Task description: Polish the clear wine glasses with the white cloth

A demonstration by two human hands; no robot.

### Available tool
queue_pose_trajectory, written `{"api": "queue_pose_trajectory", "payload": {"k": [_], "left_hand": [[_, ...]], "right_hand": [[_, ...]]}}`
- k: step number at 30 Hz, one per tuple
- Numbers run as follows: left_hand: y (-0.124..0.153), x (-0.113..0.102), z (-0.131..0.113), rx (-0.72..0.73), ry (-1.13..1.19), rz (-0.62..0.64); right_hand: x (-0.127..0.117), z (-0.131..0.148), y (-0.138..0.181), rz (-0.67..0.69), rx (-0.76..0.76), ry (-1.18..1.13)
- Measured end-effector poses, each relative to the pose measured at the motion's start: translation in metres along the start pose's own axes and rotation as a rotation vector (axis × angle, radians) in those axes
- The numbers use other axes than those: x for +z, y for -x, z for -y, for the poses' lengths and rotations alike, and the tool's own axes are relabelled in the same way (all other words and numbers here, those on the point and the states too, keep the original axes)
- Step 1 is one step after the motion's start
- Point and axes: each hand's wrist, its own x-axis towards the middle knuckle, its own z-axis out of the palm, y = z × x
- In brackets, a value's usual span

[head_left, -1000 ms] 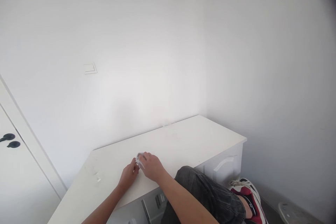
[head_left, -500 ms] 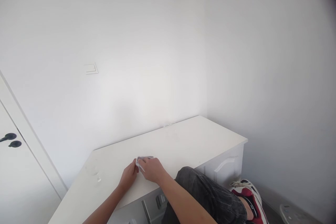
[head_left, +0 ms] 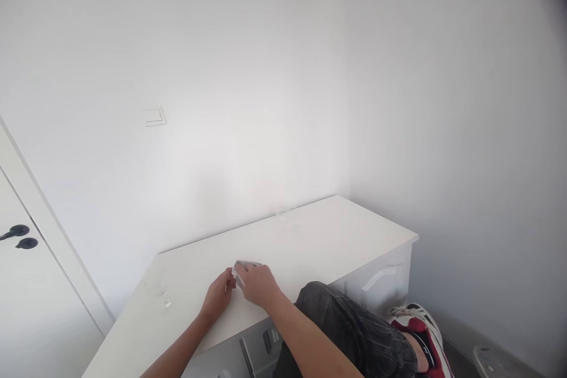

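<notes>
Over the front half of the white cabinet top (head_left: pixel 310 242), my two hands meet around a small whitish-grey object (head_left: pixel 246 263). Its kind is hard to make out; it looks pale and partly shiny. My right hand (head_left: pixel 260 284) is closed over it from the right, hiding most of it. On the other side, my left hand (head_left: pixel 218 294) has its fingers curled and pinched at the object's left end. To the left on the cabinet top is a clear, see-through item (head_left: pixel 156 286), rounded, with a small glinting piece (head_left: pixel 167 302) beside or on it.
Small pale bits (head_left: pixel 286 211) lie along the back edge by the wall. My bent knee (head_left: pixel 328 307) presses near the cabinet's front, and a red-and-white shoe (head_left: pixel 420 325) is at right. A door with a dark handle (head_left: pixel 18 230) stands left; a clear-looking container (head_left: pixel 491 360) is on the floor.
The whitish-grey object has tilted and risen slightly between my hands, and its left end has turned. Both hands have shifted only a little; everything else stays in place.
</notes>
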Motion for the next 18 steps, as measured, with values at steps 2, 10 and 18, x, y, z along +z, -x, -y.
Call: {"api": "queue_pose_trajectory", "payload": {"k": [2, 10, 18], "left_hand": [[0.0004, 0.0003, -0.0001, -0.003, 0.003, 0.006], [0.0, 0.0007, 0.0002, 0.027, -0.012, -0.02], [0.0016, 0.0018, -0.0008, 0.015, 0.007, 0.003]], "right_hand": [[-0.0025, -0.0053, -0.002, -0.046, 0.176, -0.009], [-0.0001, -0.0009, 0.002, 0.048, -0.117, -0.035], [-0.0032, -0.0058, 0.0017, -0.018, 0.046, -0.092]]}}
